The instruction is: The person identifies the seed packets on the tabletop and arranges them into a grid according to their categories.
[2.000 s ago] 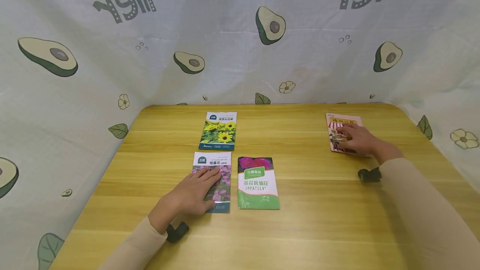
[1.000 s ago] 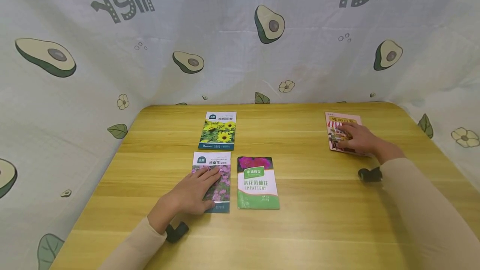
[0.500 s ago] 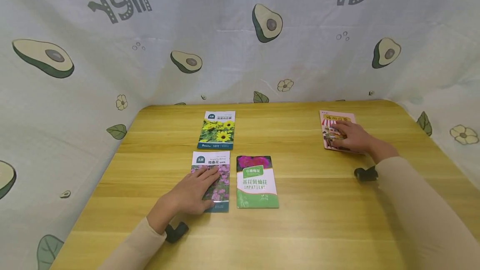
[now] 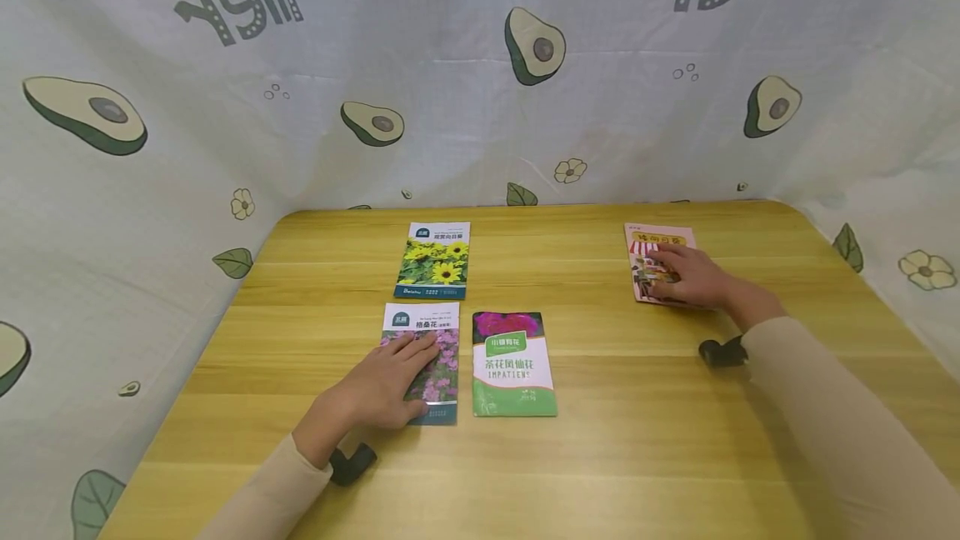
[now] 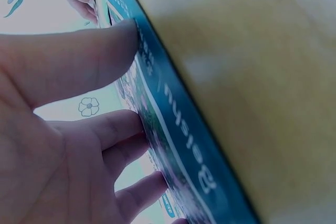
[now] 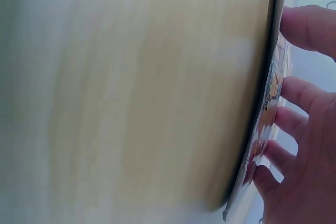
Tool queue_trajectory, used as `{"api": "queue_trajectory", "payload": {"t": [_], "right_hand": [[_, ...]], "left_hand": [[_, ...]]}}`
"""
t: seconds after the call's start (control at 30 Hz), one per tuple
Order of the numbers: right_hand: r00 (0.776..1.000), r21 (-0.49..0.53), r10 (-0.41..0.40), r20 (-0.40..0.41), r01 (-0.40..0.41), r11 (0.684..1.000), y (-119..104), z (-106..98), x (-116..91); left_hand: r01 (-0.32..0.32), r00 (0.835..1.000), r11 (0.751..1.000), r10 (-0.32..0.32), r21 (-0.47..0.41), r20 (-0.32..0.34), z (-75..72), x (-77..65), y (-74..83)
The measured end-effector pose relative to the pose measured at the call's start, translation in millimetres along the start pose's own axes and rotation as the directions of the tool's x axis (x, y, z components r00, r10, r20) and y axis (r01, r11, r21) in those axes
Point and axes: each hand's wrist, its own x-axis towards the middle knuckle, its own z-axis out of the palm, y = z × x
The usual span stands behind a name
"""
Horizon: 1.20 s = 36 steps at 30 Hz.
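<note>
My left hand [image 4: 380, 384] rests its fingertips on a purple-flower seed packet [image 4: 444, 383] that lies flat on the table. In the left wrist view, the thumb and fingers [image 5: 79, 59] touch the face of that packet near its blue lower band. On the right side, my right hand [image 4: 693, 277] presses its spread fingertips on a pink seed packet [image 4: 642, 267] with a striped awning picture. The right wrist view shows the thumb and fingers [image 6: 310, 30] on top of this packet, which lies close to the table; its right part is hidden under the hand.
A yellow sunflower seed packet [image 4: 435, 261] lies behind the purple one. To the right of the purple one is a green and white impatiens packet [image 4: 514, 377]. An avocado-print cloth [image 4: 450, 65] hangs around the back and sides of the wooden table [image 4: 615, 457].
My right hand has slid the pink seed packet a short way to the left across the table. The left hand and the other packets stay where they were.
</note>
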Motion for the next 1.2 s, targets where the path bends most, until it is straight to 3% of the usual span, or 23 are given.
{"api": "queue_trajectory", "payload": {"t": [0.73,1.2], "right_hand": [[0.999,0.009,0.031,0.041,-0.031,0.999,-29,5,13],[0.996,0.053,0.000,0.087,-0.005,0.999,-36,4,21]], "left_hand": [[0.004,1.000,1.000,-0.004,-0.004,-0.013,1.1,-0.3,-0.3],[0.010,1.000,1.000,-0.010,-0.004,-0.005,-0.4,-0.4,0.7]]}}
